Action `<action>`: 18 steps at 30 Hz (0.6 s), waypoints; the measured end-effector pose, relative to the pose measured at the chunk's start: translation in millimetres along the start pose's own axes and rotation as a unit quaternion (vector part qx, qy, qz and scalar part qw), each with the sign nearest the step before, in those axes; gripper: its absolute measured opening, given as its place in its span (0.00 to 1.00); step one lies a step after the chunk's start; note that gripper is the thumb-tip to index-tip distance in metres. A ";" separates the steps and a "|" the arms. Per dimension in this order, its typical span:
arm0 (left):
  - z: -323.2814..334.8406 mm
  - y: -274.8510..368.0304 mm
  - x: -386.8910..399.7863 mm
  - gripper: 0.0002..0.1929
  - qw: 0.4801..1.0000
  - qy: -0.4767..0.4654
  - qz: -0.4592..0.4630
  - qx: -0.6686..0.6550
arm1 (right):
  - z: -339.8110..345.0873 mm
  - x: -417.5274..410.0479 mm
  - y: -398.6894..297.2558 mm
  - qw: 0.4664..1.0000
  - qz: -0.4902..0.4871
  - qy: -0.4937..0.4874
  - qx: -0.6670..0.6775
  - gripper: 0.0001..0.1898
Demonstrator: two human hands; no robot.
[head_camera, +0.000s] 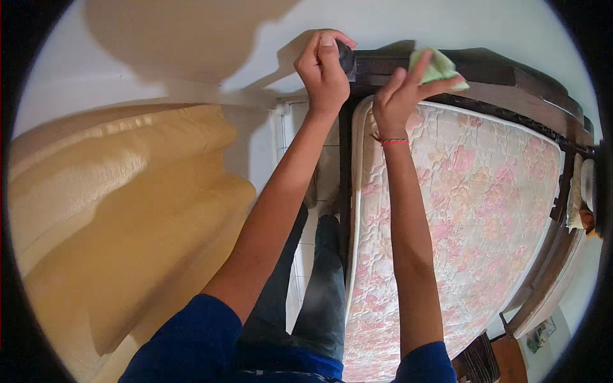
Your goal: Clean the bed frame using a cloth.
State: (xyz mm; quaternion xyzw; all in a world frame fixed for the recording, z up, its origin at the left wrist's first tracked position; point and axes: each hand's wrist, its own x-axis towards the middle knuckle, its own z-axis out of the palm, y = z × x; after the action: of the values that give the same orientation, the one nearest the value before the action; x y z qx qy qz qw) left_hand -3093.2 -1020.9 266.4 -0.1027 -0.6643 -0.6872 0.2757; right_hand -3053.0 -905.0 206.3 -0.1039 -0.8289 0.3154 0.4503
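Note:
My left hand (325, 69) is closed around the dark rounded knob (344, 56) at the left end of a bed's headboard. With spread fingers, my right hand (407, 98) presses a light green cloth (433, 67) against the front and top edge of the dark wooden headboard (483, 69). Part of the cloth sticks out past the fingers. Just below this hand lies a mattress (474, 201) with a pink floral pattern and white piping.
A golden-yellow curtain (143, 201) hangs at left beside the white wall (392, 21). My legs stand on the tiled floor (328, 165) between curtain and bed. Several small items (585, 191) sit beyond the mattress at far right, near a wooden board (546, 287).

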 end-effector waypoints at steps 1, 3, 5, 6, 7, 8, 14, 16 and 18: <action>-2.0 -0.4 0.7 0.19 1.000 -0.003 0.002 -0.001 | 2.3 -4.8 -4.9 1.000 -0.017 -0.008 -0.012 0.26; -9.2 0.1 -0.8 0.19 0.999 -0.015 -0.039 0.011 | -12.0 -1.9 -11.0 0.986 -0.091 -0.109 -0.092 0.26; -11.3 1.8 3.4 0.19 0.999 -0.014 -0.022 0.025 | -22.6 7.3 -26.5 0.949 -0.165 -0.209 -0.169 0.26; -8.4 1.4 1.5 0.19 0.999 -0.011 -0.009 0.034 | -25.2 9.0 -37.3 0.945 -0.180 -0.253 -0.102 0.25; -7.2 1.6 -0.1 0.19 0.999 -0.009 -0.012 0.030 | -28.9 11.9 -41.8 0.935 -0.192 -0.295 -0.034 0.25; -7.5 2.2 -1.3 0.19 0.999 -0.023 -0.022 0.022 | -34.9 17.2 -37.2 0.934 -0.194 -0.297 -0.039 0.25; -15.1 1.0 5.9 0.19 0.998 -0.056 -0.023 0.018 | -74.1 80.3 12.4 0.888 -0.314 -0.320 -0.102 0.22; -14.6 0.3 6.5 0.20 0.998 -0.049 -0.023 0.042 | -92.4 86.5 12.0 0.907 -0.287 -0.276 -0.137 0.24; -14.5 5.5 6.3 0.16 0.996 -0.062 -0.042 0.053 | -91.2 73.2 -1.9 0.931 -0.233 -0.263 -0.099 0.24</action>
State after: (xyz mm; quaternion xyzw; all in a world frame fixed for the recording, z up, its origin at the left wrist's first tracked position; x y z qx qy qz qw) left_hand -3092.3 -1036.4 272.9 -0.1029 -0.7195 -0.6539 0.2100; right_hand -3020.7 -834.0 293.3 0.1345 -0.9455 0.1343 0.2645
